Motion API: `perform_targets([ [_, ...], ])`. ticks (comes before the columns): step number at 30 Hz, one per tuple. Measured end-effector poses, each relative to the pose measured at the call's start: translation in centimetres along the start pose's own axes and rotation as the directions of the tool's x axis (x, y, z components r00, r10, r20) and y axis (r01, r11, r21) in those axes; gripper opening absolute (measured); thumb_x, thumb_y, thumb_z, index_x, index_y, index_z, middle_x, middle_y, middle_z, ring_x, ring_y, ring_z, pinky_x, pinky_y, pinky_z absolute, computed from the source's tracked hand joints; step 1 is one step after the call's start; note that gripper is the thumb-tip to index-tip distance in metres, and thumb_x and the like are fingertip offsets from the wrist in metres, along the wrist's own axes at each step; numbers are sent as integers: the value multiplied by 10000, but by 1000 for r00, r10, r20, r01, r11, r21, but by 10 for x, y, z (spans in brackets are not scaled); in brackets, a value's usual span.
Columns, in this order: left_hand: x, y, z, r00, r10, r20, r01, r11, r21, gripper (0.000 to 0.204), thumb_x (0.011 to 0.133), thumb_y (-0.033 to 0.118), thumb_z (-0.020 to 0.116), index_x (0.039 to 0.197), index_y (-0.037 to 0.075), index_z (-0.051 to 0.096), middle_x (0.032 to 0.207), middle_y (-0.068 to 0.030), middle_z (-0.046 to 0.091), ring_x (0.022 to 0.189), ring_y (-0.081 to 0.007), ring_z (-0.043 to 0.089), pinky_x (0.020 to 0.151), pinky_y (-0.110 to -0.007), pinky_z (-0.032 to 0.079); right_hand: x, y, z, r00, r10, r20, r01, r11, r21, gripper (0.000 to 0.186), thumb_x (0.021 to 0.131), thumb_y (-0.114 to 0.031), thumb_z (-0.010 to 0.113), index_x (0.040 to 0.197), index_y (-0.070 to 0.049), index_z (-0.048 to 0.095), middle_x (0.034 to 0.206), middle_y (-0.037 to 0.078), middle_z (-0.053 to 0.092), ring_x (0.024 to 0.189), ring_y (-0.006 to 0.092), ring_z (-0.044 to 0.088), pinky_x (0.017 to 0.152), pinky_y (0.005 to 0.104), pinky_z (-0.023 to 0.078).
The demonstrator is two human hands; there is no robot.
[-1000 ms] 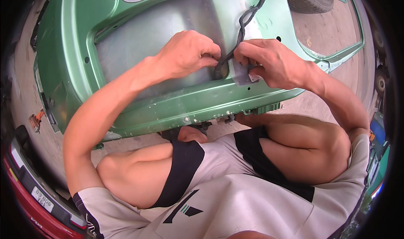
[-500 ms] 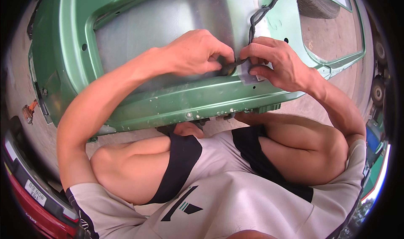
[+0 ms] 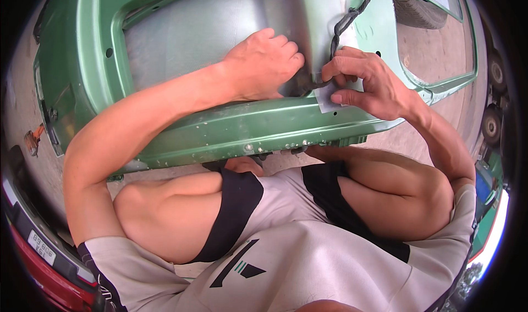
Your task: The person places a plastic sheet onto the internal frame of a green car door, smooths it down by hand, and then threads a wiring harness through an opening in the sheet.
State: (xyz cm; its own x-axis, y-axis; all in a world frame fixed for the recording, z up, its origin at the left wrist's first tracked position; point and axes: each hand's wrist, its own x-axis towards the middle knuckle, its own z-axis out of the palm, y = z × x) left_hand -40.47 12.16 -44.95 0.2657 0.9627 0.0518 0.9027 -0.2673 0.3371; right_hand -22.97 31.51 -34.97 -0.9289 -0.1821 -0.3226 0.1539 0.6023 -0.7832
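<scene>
Nearest to me, I see two bent knees, with one red car bumper [image 3: 38, 251] at lower left. Beyond the knees lies one green car body panel [image 3: 220, 128], inner side up, with one bare grey metal recess [image 3: 209, 31] in its centre. My left hand [image 3: 264, 64] rests on that recess, fingers extended and released, fingertips touching the metal beside one opening in the panel. My right hand [image 3: 366, 84] is just beside it, fingers clenched in a pinch on one black twisted wiring cable [image 3: 344, 23] where it meets that opening; one small grey patch [image 3: 329, 98] sits under the thumb. The cable runs from the pinch up and away across the panel. Farthest out, I count two tyres: one [image 3: 415, 7] at top right, one [image 3: 491, 122] at the right edge.
</scene>
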Motion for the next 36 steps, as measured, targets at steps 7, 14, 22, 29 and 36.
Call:
perform_targets([
  [7,-6,2,4,977,-133,-167,119,989,-88,557,586,349,947,1000,97,672,899,-58,607,893,-267,652,778,-396,488,4,-7,4,999,30,-19,-30,999,-14,241,921,-232,776,1037,-40,687,822,105,612,867,315,592,737,435,490],
  [14,-4,-13,6,942,186,-279,-241,954,-176,204,828,182,761,1031,183,740,935,-33,612,792,-250,629,702,-399,513,0,-4,11,996,4,-88,-6,1000,-29,248,929,-253,770,979,-32,670,874,131,637,876,340,605,743,436,502],
  [22,-9,-19,-3,928,210,-308,-283,934,-216,340,847,204,759,1185,242,762,1015,-31,583,783,-235,582,710,-391,500,-2,1,10,997,-34,-63,33,999,-25,230,919,-230,758,988,-29,669,871,124,619,869,333,595,744,428,506],
  [29,-11,-6,-5,984,178,-32,-176,983,60,384,927,254,662,1305,309,707,1017,-31,559,911,-209,588,841,-358,461,-2,3,9,996,-54,-67,53,998,-25,246,911,-238,762,1001,-29,668,889,120,636,871,330,598,733,426,507],
  [36,-6,-14,6,899,337,-280,-360,932,-33,362,828,158,657,1181,123,732,804,-21,547,813,-226,596,796,-355,503,-3,3,7,998,-26,-49,26,1000,2,248,910,-239,766,1013,-25,694,903,122,659,883,336,609,771,436,504],
])
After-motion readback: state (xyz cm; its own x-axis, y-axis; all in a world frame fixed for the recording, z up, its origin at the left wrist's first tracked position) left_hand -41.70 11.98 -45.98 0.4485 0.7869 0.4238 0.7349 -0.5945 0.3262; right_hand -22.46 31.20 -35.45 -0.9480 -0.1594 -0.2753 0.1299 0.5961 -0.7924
